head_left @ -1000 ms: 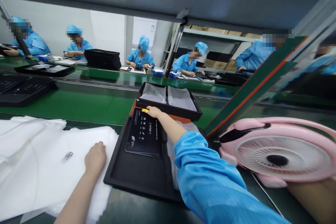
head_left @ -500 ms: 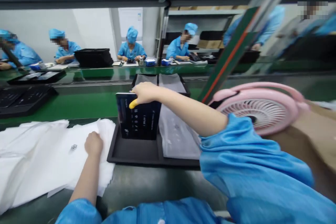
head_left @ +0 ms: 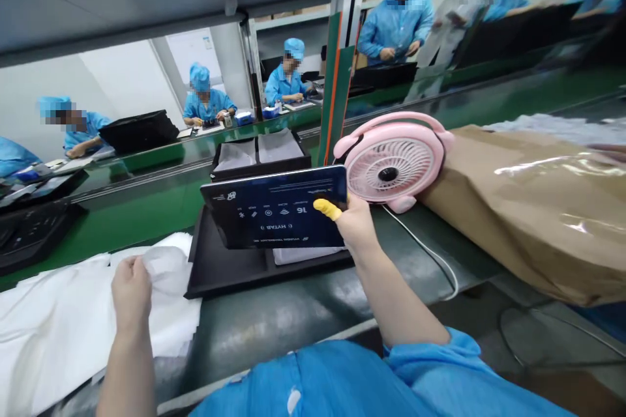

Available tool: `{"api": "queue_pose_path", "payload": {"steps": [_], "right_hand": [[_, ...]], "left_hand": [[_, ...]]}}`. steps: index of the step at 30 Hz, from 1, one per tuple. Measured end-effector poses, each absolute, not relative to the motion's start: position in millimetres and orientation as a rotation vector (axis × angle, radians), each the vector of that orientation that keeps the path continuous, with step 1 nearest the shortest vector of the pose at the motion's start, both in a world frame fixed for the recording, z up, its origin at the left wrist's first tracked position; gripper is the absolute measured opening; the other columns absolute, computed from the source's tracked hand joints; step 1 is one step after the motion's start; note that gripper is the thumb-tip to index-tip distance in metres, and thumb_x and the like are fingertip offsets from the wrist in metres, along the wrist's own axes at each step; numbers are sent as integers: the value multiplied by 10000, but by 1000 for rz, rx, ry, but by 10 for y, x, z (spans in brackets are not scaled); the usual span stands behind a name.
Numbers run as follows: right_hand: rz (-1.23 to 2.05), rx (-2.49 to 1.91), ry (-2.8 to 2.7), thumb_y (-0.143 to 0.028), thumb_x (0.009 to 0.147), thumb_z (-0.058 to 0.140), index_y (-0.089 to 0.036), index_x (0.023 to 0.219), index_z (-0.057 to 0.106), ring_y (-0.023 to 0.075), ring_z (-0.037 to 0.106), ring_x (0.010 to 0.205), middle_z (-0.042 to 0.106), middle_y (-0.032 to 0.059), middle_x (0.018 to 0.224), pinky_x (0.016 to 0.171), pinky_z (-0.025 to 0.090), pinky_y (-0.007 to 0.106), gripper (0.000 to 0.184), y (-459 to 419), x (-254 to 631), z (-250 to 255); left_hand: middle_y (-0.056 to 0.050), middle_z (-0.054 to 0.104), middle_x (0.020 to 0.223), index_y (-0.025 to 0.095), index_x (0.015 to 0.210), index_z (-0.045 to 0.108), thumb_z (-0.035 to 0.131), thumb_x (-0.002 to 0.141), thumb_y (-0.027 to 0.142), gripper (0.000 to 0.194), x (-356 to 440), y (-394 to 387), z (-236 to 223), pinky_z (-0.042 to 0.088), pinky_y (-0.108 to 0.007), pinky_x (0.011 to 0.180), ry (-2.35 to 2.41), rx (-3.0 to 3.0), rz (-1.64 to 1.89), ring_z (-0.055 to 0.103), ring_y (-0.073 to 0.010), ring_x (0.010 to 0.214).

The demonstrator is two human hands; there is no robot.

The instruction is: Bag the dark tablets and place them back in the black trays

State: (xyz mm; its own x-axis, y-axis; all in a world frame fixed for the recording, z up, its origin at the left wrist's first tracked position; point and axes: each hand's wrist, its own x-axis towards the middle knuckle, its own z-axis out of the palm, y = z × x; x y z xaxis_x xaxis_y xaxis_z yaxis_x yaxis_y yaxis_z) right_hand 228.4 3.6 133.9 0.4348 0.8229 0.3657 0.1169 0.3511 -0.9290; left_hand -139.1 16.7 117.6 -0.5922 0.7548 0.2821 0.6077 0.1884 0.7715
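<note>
A dark tablet [head_left: 274, 215] with printed white icons and text is tilted above the black tray [head_left: 235, 283]. My right hand [head_left: 356, 225], a yellow finger cot on one finger, grips it by its right edge. Inside the tray's right compartment a white sleeved item [head_left: 298, 257] shows under the tablet. My left hand [head_left: 132, 290] is closed on a thin white sleeve [head_left: 169, 267] at the top of a pile of white sleeves [head_left: 63, 319]. Its fingertips are partly hidden.
A pink fan [head_left: 391, 166] stands right of the tray, its white cable running along the bench. Beyond it lies a large brown bag [head_left: 538, 208]. Another tray [head_left: 261, 166] with sleeved items sits behind. Co-workers in blue sit across the green conveyor [head_left: 132, 208].
My right hand has lifted the tablet from the tray and turned it from upright to sideways, nearer me. My left hand has raised a sleeve's edge. The view has swung right and tilted.
</note>
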Motion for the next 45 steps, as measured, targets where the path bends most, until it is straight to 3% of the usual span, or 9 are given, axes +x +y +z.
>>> {"api": "queue_pose_path", "payload": {"steps": [4,9,16,19,27,30,35,40,45], "right_hand": [[654,-1024,-892,-464,498,766,-167,815,666,180,618,725,682,27,796,689,505,320,446,-240,2333,1257],[599,-971,-834,-407,525,775,-173,793,672,169,616,725,682,22,773,688,514,314,371,-471,2355,1197],[569,-933,-793,-306,522,791,-198,784,692,153,615,693,692,18,769,646,519,294,300,-607,2389,1104],[538,-932,-774,-298,516,793,-195,769,691,171,617,690,687,24,760,627,524,317,292,-609,2388,1137],[485,-855,-758,-340,505,801,-208,732,686,155,610,680,676,14,735,636,513,305,286,-592,2380,1154],[517,-905,-837,-352,540,782,-214,745,695,166,618,679,684,27,717,631,515,309,261,-652,2365,1086],[698,-1000,-853,-390,506,785,-217,770,696,179,630,684,697,34,760,617,526,312,329,-713,2287,943],[822,-1073,-815,-386,469,793,-218,806,689,181,632,702,698,19,788,666,525,326,391,-626,2174,832],[859,-1109,-848,-400,474,784,-203,795,689,184,634,692,697,20,759,676,524,336,388,-554,2093,767]], "left_hand": [[43,478,480,180,777,545,525,609,452,320,-795,-150,1044,361,-251,482,1932,1458,1085,453,-143,477],[55,417,487,175,602,507,581,570,488,323,-392,-294,815,303,-213,479,1581,1412,906,373,-85,469],[60,401,569,171,720,495,671,504,539,461,-461,-473,1075,294,-190,463,1301,1218,954,355,-66,491],[72,374,557,161,768,533,740,447,440,473,-540,-578,1236,269,-181,447,1306,1377,809,337,-54,478],[23,485,543,163,585,549,602,588,306,152,-478,-386,981,326,-214,506,1607,1612,671,416,-89,514],[22,487,554,168,568,508,583,610,315,170,-450,-320,598,344,-219,525,1684,1543,776,435,-94,526],[26,502,629,166,761,548,621,615,337,236,-567,-546,135,379,-236,556,1786,1584,851,446,-96,526],[-36,578,768,192,712,574,618,657,346,169,-582,-754,-16,404,-304,711,1780,1902,660,533,-176,748],[-37,621,737,168,756,602,474,779,376,245,-644,-585,43,426,-283,682,1826,1440,1018,560,-168,732]]}}
